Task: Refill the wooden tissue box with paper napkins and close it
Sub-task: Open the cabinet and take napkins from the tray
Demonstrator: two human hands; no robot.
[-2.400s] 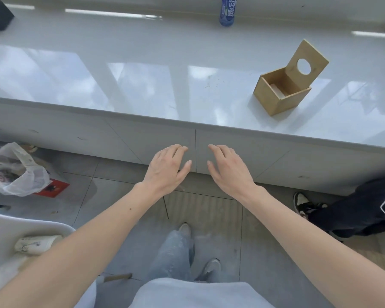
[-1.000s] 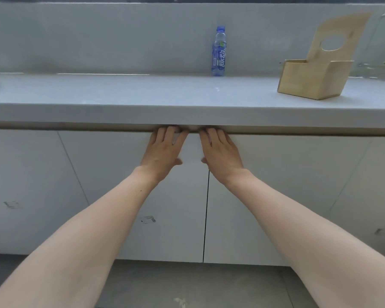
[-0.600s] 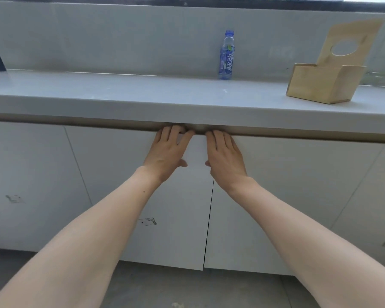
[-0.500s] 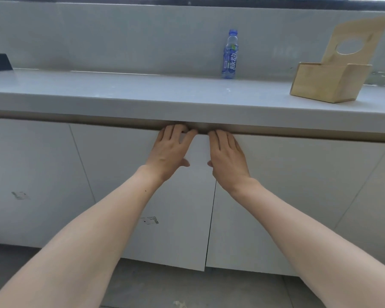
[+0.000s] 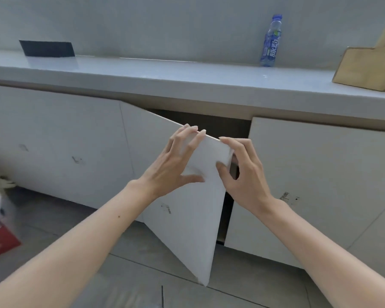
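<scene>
Both hands on the cabinet door (image 5: pixel 187 218): left hand (image 5: pixel 176 165) has fingers hooked over its top edge, thumb spread on the face; right hand (image 5: pixel 242 172) pinches the free corner. Door ajar, interior dark, no napkins visible. Wooden tissue box (image 5: pixel 365 70) sits on the countertop (image 5: pixel 187 78) far right, lid up, partly out of frame. Judging: box is rigid, light, smooth, so grip the side walls, not the hinged lid. Count: one box, one bottle (image 5: pixel 271 41), one door open
</scene>
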